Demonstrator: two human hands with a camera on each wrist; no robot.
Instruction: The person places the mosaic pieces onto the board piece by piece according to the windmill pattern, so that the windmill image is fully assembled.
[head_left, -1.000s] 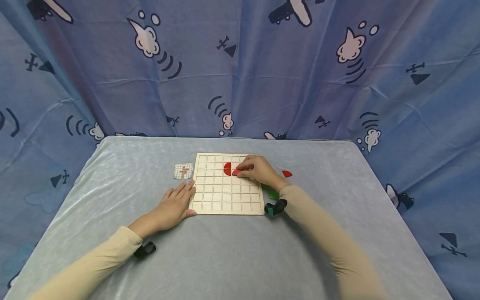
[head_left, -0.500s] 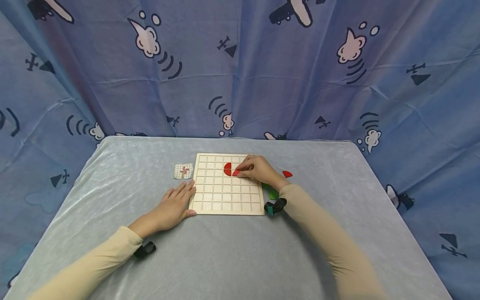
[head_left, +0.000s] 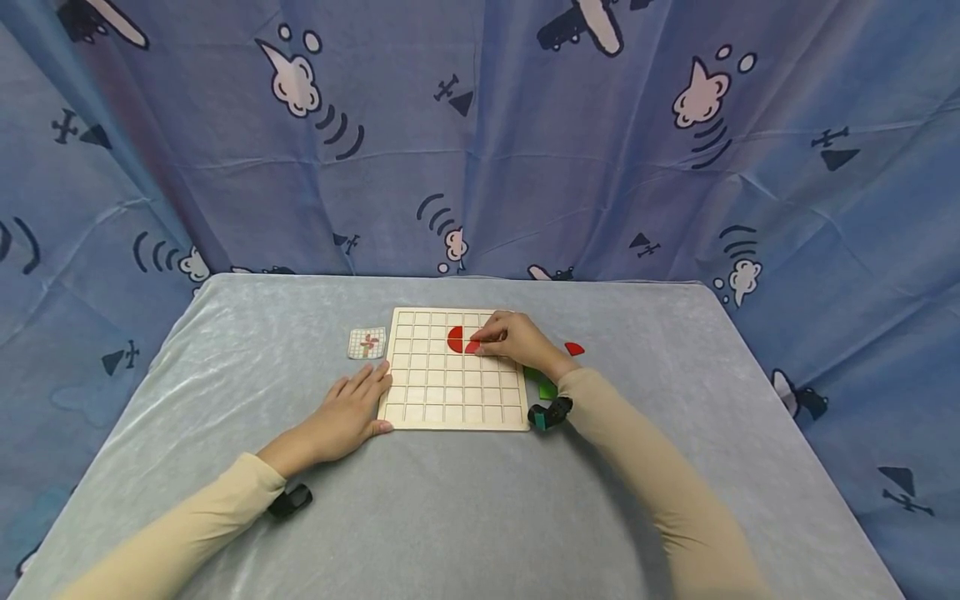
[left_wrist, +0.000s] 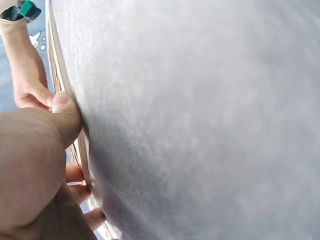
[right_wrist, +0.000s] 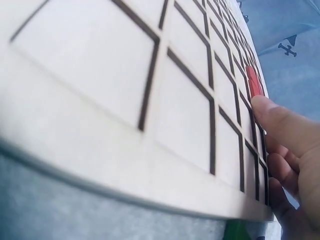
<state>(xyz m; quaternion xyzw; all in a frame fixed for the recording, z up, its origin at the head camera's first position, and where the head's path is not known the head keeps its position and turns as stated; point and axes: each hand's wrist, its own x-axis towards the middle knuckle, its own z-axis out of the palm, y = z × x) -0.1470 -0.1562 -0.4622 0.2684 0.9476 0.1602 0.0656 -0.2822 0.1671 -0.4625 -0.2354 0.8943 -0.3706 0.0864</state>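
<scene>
A square wooden grid board point(head_left: 442, 392) lies on the table. My left hand point(head_left: 347, 417) rests flat at its left edge with the fingers stretched out; in the left wrist view the thumb point(left_wrist: 65, 112) touches the rim. My right hand point(head_left: 517, 340) reaches over the board's upper right part, thumb and fingertips pinching a red quarter-circle piece point(head_left: 472, 346) low over a grid cell. Directly left of it, two red quarter-circle pieces point(head_left: 455, 339) form a half disc on the board. In the right wrist view the thumb point(right_wrist: 272, 112) is right at the red.
A small pattern card point(head_left: 367, 342) with a grid and coloured figure lies left of the board. To the right is a loose red quarter-circle piece point(head_left: 574, 348). Green pieces point(head_left: 547, 389) lie partly hidden beneath the right forearm. A patterned blue curtain point(head_left: 480, 167) hangs behind the table.
The red piece between the right fingertips has settled slightly into its cell beside the half disc. Both hands keep almost the same places.
</scene>
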